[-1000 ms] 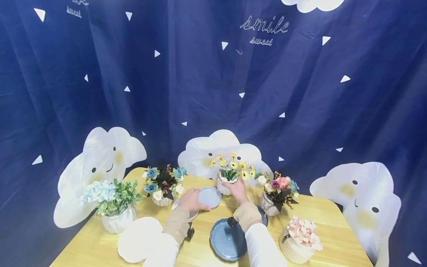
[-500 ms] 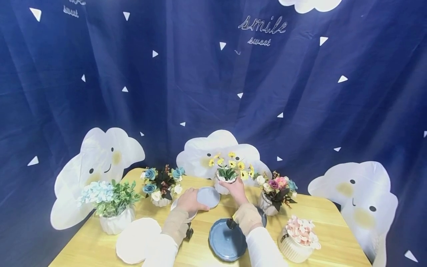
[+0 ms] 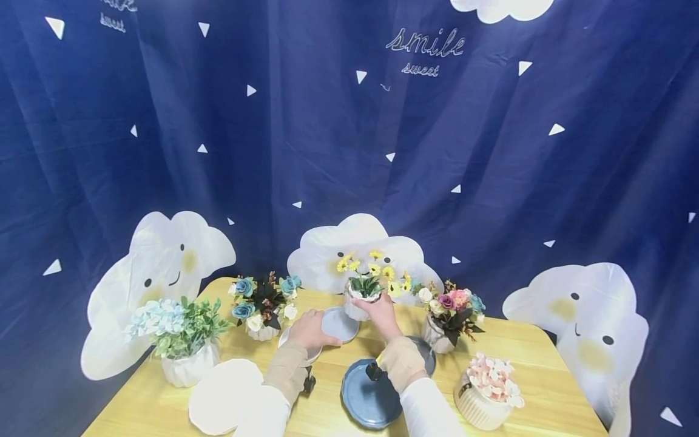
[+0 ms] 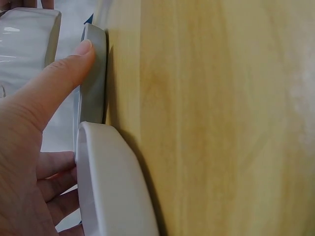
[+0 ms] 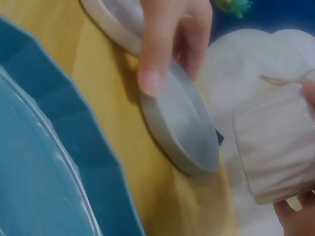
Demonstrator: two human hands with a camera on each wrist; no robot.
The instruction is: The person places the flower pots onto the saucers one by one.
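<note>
My right hand (image 3: 384, 317) grips a white ribbed pot (image 3: 355, 309) of yellow daisies (image 3: 375, 269), its thumb across the near side. In the right wrist view the pot (image 5: 278, 142) is clear of the table, with background showing beneath its base. Below and left of it lies a small round grey saucer (image 3: 340, 325). My left hand (image 3: 312, 331) holds that saucer at its left side, the thumb at the rim and the fingers over the far edge. Under the left hand sits a white dish (image 4: 118, 182), right beside the saucer and partly hidden.
A blue plate (image 3: 367, 394) lies in front, a dark plate (image 3: 427, 358) beyond the right wrist, a white plate (image 3: 224, 391) at left. Flower pots flank them: hydrangea (image 3: 188, 364), blue roses (image 3: 263, 331), mixed flowers (image 3: 438, 337), pink blossoms (image 3: 480, 403). A curtain (image 3: 327, 121) hangs behind.
My right hand has lifted the daisy pot slightly and moved it left, toward the grey saucer. My left hand stays at the saucer.
</note>
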